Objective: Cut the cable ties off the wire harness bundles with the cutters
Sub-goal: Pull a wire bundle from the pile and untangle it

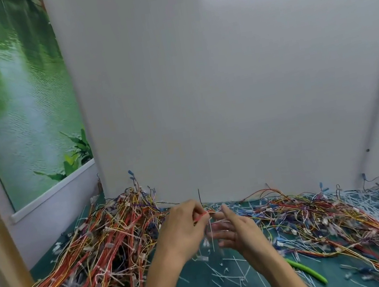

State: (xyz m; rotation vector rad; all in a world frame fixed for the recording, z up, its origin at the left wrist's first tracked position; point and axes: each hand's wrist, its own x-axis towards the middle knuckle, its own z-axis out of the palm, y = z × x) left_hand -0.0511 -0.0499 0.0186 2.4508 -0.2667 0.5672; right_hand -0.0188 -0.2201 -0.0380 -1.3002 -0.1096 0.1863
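We face a pale grey wall panel point(222, 75) that fills most of the upper view, with a poster point(17, 97) of green water and leaves beside it at ten o'clock. Below both lies the green surface point(199, 282), running from eight o'clock round to four.

At eight o'clock on it sits the big heap of wire harness bundles point(86, 265), mostly red, orange and yellow, many with white ties around them. At four o'clock a flatter spread of loose wires point(333, 214) covers the surface as far as the wall. Between the two, at six o'clock, white cut cable ties point(230, 274) lie scattered on the bare green.

Both forearms come in from six o'clock. The left hand point(185, 229) hangs just above the surface near the heap's edge, its grip closed in a pinch on a thin red strand point(201, 215) that runs off toward three o'clock. The right hand point(235, 228) is just beside it at its three o'clock, blurred, fingers spread and loosely bent, its grip slack and holding nothing we can make out.

The cutters point(307, 271), with green handles, lie on the surface at five o'clock from the right hand, apart from both hands.
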